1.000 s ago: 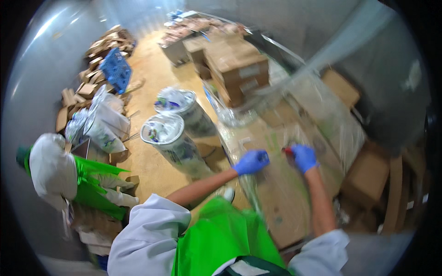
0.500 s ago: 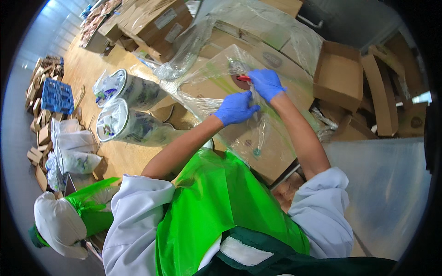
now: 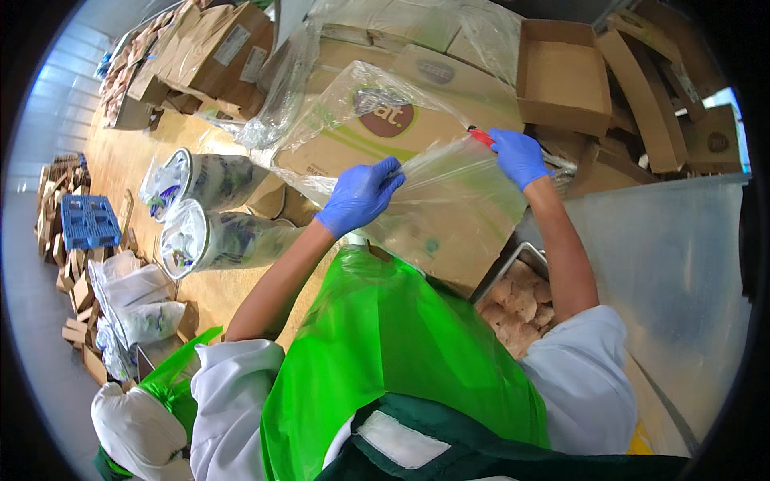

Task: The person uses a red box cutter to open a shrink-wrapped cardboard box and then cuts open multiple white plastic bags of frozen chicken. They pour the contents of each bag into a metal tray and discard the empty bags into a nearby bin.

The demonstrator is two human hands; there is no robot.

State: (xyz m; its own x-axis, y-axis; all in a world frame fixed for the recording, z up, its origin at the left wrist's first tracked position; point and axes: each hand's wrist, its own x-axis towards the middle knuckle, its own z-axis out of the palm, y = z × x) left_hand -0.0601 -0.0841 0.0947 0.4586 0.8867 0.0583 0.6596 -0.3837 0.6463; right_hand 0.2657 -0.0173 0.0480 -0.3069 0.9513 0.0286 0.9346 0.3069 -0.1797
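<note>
My right hand point(image 3: 520, 157), in a blue glove, is closed on a small red cutter point(image 3: 481, 136) with a dark tip. That tip is at the edge of clear plastic film point(image 3: 449, 166), which stretches in creases between my hands. With its gloved fingers pinched on the film, my left hand point(image 3: 358, 197) is further left and slightly nearer to me. Beneath the film lies a large cardboard box point(image 3: 473, 210) with a dark round mark and a green band. Part of its top is hidden by my left hand.
Two bag-lined round bins point(image 3: 195, 240) stand to the left. At the right are an open cardboard tray point(image 3: 563, 76) and loose cardboard. A metal container point(image 3: 521, 301) of pale pinkish pieces sits by my right forearm. Lower left, another person point(image 3: 140, 421) wears white and green.
My hands have moved apart, the right one going right with the red cutter and the left one slightly left. The film is now pulled taut between them, uncovering the box's round mark.
</note>
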